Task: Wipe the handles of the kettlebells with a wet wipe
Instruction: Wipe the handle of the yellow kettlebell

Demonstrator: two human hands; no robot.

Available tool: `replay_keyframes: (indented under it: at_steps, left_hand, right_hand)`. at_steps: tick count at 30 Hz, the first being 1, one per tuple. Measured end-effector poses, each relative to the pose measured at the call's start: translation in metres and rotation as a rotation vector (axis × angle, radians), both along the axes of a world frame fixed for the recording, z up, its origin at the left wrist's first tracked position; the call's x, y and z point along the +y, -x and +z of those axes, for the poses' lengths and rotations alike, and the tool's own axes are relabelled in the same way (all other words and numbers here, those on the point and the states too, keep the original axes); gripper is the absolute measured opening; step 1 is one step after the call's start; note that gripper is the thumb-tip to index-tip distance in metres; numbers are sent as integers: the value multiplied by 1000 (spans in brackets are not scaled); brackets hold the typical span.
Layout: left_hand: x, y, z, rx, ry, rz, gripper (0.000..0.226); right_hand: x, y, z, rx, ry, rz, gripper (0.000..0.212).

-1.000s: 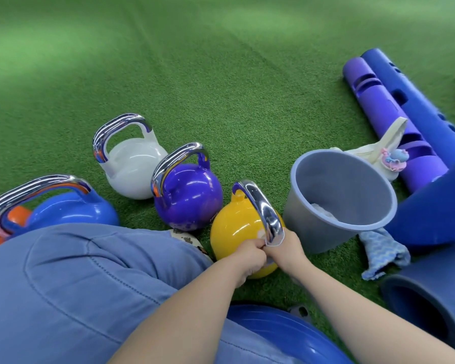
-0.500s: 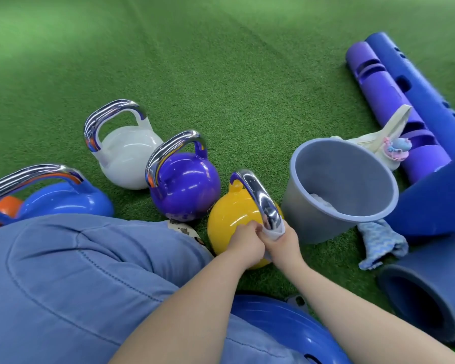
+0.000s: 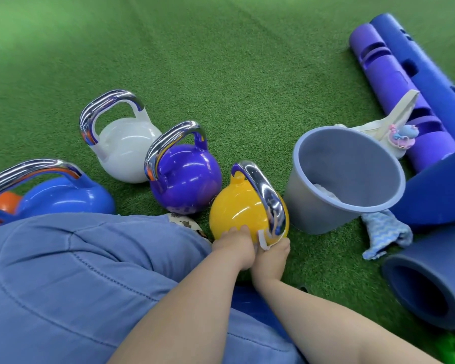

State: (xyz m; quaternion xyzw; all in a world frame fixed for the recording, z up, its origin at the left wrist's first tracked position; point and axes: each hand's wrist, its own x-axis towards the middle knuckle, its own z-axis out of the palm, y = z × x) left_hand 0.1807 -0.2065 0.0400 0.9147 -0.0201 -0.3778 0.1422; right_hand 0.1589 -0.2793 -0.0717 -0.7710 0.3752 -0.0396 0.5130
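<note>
Yellow kettlebell (image 3: 243, 211), on turf beside the grey bucket (image 3: 344, 179). Left hand (image 3: 235, 248) lies against the ball, likely to steady it. Right hand (image 3: 272, 254) pinches the wet wipe (image 3: 262, 239) at the handle (image 3: 265, 195) base, rubbing there.

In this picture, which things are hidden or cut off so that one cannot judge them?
All in the head view:
- wet wipe: mostly hidden between right hand and the yellow kettlebell; only a white edge shows.
- orange kettlebell: cut by the left edge, behind the blue kettlebell.
- bucket: its wall hides most of the white contents.
- left hand: fingertips rest on the yellow kettlebell; palm unseen.
</note>
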Motion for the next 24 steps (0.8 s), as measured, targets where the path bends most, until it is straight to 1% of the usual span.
replay_keyframes:
  at_steps: [3, 5, 7, 8, 10, 11, 13, 15, 16, 17, 19, 21, 22, 24]
  left_hand:
    - [-1, -1, 1, -3, -11, -4, 43]
    - [-2, 1, 2, -3, -8, -14, 45]
    - [-1, 1, 3, -2, -5, -17, 48]
    - [-1, 1, 3, -6, -4, -16, 50]
    - [1, 1, 2, -15, 3, -10, 53]
    - [0, 1, 2, -19, 9, -6, 54]
    - [-1, 1, 0, -33, 22, 1, 53]
    - [0, 2, -1, -52, 25, 6, 52]
    - [0, 2, -2, -64, 24, 12, 51]
    - [1, 2, -2, -75, 23, 20, 50]
    - [3, 2, -1, -80, 22, 38, 51]
    - [3, 1, -2, -67, 61, 83, 51]
    - [1, -1, -2, -56, 117, 124, 48]
    - [-4, -2, -1, -37, 300, 231, 42]
  right_hand:
    - [-13, 9, -5, -23, -26, 153, 15]
    - [-25, 13, -4, -19, -51, 267, 12]
    - [-42, 13, -3, 35, 53, 440, 24]
    - [-51, 12, -1, 48, 106, 511, 25]
    - [-61, 9, -2, 62, 198, 597, 14]
    - [-62, 7, -2, 89, 239, 615, 24]
    - [-56, 4, -2, 116, 235, 587, 44]
    - [-45, -1, 0, 78, 190, 469, 64]
    - [-40, -5, 4, 64, 172, 396, 70]
    - [-35, -9, 12, 55, 161, 327, 70]
    - [-27, -13, 22, 52, 166, 228, 57]
    - [-23, -14, 26, -6, 152, 183, 48]
    - [-23, -15, 27, -36, 148, 176, 46]
    - [-26, -18, 28, -40, 181, 202, 41]
